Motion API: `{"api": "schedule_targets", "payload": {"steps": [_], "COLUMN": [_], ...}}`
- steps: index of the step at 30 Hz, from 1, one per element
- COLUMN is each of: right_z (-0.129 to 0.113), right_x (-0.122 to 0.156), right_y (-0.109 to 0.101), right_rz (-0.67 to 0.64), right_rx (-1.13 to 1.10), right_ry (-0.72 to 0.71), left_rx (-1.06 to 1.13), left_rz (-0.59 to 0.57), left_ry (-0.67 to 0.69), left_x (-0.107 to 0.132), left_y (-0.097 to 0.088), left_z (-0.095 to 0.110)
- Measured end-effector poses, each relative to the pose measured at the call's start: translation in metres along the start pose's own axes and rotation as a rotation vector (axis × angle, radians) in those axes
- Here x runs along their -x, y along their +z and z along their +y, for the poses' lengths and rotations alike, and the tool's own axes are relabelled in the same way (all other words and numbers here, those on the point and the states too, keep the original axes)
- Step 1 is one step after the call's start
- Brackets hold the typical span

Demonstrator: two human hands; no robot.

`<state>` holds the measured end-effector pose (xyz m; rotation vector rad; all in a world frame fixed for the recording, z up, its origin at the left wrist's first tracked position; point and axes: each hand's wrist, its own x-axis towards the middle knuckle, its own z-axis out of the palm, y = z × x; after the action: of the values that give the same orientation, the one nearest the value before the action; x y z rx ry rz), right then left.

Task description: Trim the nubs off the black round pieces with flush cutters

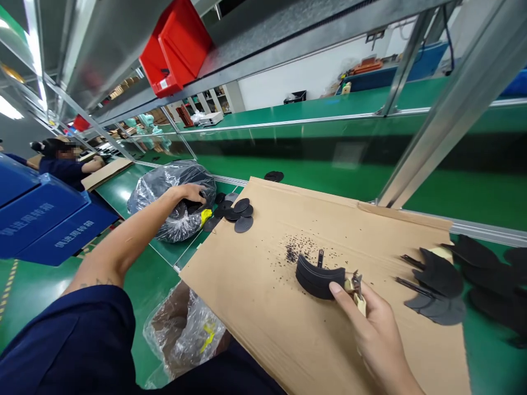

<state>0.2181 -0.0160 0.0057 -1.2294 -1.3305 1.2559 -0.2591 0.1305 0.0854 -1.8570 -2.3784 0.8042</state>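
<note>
Bright light from upper-left tubes; glints on plastic bag; edges stretched.

A green surface runs beneath a grey metal shelf with metal posts; beyond is a white wall. The green floor bears a yellow dashed line; lights shine at upper left.

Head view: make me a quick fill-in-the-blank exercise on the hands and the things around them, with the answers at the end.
1. The left hand is at a bag of clear ____.
2. The right hand holds a curved part whose colour is ____.
3. Dark specks lie scattered on a sheet of brown ____.
4. The bin on the overhead shelf is coloured ____.

Missing words: plastic; black; cardboard; red.
</note>
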Motion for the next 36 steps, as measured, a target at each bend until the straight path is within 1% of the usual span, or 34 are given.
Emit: {"api": "schedule_targets", "payload": {"steps": [3,5,7,9,11,14,17,20,23,26,29,32,34,36], "right_z": [-0.001,-0.002,-0.002,-0.002,-0.002,0.0,0.0,0.0,0.001,0.001,0.0,0.0,-0.001,-0.001], "right_x": [0.0,0.0,0.001,0.002,0.003,0.004,0.004,0.003,0.002,0.0,-0.001,0.0,0.001,0.001], "right_y": [0.0,0.0,0.001,0.001,0.002,0.003,0.004,0.004,0.002,0.001,0.0,0.001,0.002,0.003], "right_rz": [-0.001,-0.005,-0.012,-0.02,-0.022,-0.017,-0.011,-0.014,-0.005,0.009,0.021,0.033,0.029,0.019], "right_rx": [-0.009,-0.017,-0.031,-0.043,-0.04,-0.027,-0.018,-0.008,0.012,0.034,0.045,0.051,0.04,0.021], "right_ry": [-0.02,-0.028,-0.041,-0.051,-0.053,-0.057,-0.06,-0.069,-0.079,-0.076,-0.071,-0.059,-0.054,-0.048], "left_rx": [-0.069,-0.11,-0.139,-0.151,-0.148,-0.136,-0.024,0.151,0.257,0.356,0.416,0.425,0.408,0.376], "left_rz": [0.0,0.035,0.088,0.15,0.21,0.276,0.378,0.501,0.566,0.618,0.647,0.66,0.662,0.658], "left_ry": [-0.014,-0.014,-0.013,-0.004,0.016,0.057,0.125,0.189,0.207,0.241,0.278,0.313,0.311,0.265], "left_x": [0.002,0.007,0.018,0.035,0.055,0.082,0.096,0.09,0.072,0.054,0.045,0.048,0.056,0.067], "left_y": [-0.003,-0.005,-0.005,-0.002,0.004,0.017,0.036,0.058,0.072,0.075,0.073,0.071,0.072,0.075], "left_z": [0.01,0.02,0.03,0.037,0.04,0.038,0.04,0.058,0.086,0.114,0.129,0.128,0.119,0.103]}}
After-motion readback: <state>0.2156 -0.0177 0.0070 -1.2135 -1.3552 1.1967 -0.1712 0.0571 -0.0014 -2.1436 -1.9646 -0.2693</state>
